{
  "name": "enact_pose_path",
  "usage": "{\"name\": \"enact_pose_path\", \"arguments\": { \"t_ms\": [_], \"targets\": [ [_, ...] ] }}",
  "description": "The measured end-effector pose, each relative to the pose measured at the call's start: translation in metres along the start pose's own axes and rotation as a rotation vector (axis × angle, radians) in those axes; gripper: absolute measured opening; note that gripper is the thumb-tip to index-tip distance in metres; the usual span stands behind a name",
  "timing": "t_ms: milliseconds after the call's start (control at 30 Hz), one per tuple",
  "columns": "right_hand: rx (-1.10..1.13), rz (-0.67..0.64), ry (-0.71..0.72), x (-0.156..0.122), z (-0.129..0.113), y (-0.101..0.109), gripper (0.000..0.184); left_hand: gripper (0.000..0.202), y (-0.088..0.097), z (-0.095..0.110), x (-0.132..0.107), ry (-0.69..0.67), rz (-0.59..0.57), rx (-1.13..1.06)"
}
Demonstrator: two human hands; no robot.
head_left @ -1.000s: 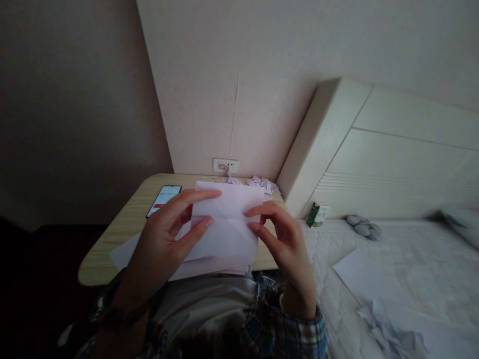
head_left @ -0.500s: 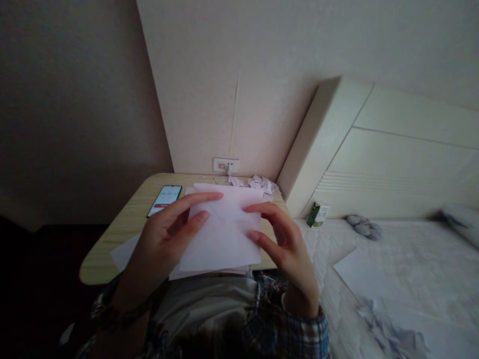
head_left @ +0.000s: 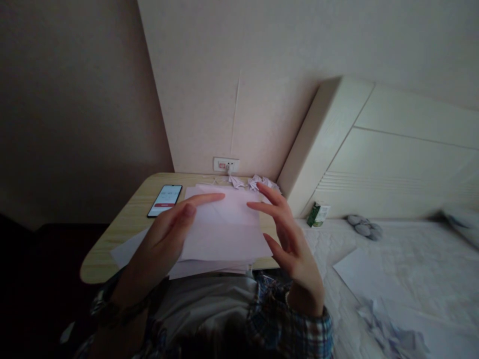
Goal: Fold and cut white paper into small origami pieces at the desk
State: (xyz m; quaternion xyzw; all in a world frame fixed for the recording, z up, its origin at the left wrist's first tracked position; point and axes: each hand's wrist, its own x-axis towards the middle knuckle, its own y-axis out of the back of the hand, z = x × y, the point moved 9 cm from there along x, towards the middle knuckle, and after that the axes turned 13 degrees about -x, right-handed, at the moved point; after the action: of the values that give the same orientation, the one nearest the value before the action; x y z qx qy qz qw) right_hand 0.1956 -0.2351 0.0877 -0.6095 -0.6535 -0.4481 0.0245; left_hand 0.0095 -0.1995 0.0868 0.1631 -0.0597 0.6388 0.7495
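A white sheet of paper [head_left: 226,234] lies on top of a stack of paper [head_left: 194,269] at the near edge of the small table. Along its left side is my left hand [head_left: 166,234], the index finger stretched over the sheet and the thumb raised. My right hand [head_left: 290,239] is at the sheet's right side with its fingers spread; the thumb is close to the right edge, and whether it touches I cannot tell. Neither hand grips the paper.
A phone [head_left: 164,200] lies on the wooden table [head_left: 108,249]. Folded paper pieces [head_left: 258,182] sit at its back, below a wall socket [head_left: 226,164]. On the bed at right are a small green-and-white box [head_left: 318,214], a grey item [head_left: 363,227], loose paper [head_left: 366,274] and crumpled paper [head_left: 396,331].
The fingers of my right hand have spread and come off the sheet. The left thumb has lifted and drawn back. The top sheet's near edge has shifted, its right corner now further right.
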Motion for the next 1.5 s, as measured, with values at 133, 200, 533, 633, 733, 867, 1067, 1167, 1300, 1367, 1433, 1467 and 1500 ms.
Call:
{"name": "enact_pose_path", "arguments": {
  "t_ms": [133, 200, 533, 633, 733, 867, 1067, 1167, 1300, 1367, 1433, 1467, 1500],
  "targets": [
    [-0.068, -0.064, 0.016, 0.001, -0.001, -0.005, 0.046, 0.048, -0.004, 0.000, 0.000, -0.009, -0.036, -0.020],
    [-0.083, -0.027, 0.018, 0.003, -0.002, -0.004, 0.033, 0.049, -0.007, -0.002, 0.000, 0.003, -0.064, -0.050],
    [0.013, 0.230, -0.151, 0.005, 0.013, 0.008, 0.018, 0.066, -0.013, -0.015, 0.005, -0.081, -0.199, -0.224],
    [-0.018, 0.298, -0.240, -0.001, 0.020, 0.012, 0.013, 0.047, -0.011, -0.019, 0.008, -0.044, -0.153, -0.153],
    [0.003, 0.319, -0.267, -0.003, 0.021, 0.013, 0.014, 0.025, -0.014, -0.014, 0.008, -0.072, -0.152, -0.108],
    [0.013, 0.300, -0.270, -0.001, 0.017, 0.009, 0.019, 0.015, -0.017, -0.008, 0.005, -0.019, -0.147, -0.161],
    [0.057, 0.197, -0.235, 0.001, 0.017, 0.001, 0.013, 0.016, -0.013, -0.007, 0.001, 0.115, -0.084, -0.186],
    [0.100, 0.137, -0.224, 0.001, 0.019, -0.003, 0.007, 0.015, -0.015, -0.006, 0.001, 0.137, -0.075, -0.206],
    [0.103, 0.152, -0.239, 0.003, 0.019, -0.002, 0.009, 0.015, -0.014, -0.005, -0.003, 0.183, 0.020, -0.280],
    [0.097, 0.149, -0.246, 0.004, 0.018, -0.004, 0.009, 0.013, -0.015, -0.005, -0.005, 0.206, 0.033, -0.293],
    [0.101, 0.150, -0.257, 0.004, 0.019, -0.004, 0.009, 0.014, -0.015, -0.006, -0.006, 0.222, 0.036, -0.281],
    [0.108, 0.154, -0.262, 0.003, 0.019, -0.004, 0.009, 0.015, -0.014, -0.007, -0.006, 0.230, 0.037, -0.271],
    [0.117, 0.159, -0.267, 0.003, 0.019, -0.003, 0.010, 0.017, -0.013, -0.009, -0.006, 0.237, 0.037, -0.262]
  ]
}}
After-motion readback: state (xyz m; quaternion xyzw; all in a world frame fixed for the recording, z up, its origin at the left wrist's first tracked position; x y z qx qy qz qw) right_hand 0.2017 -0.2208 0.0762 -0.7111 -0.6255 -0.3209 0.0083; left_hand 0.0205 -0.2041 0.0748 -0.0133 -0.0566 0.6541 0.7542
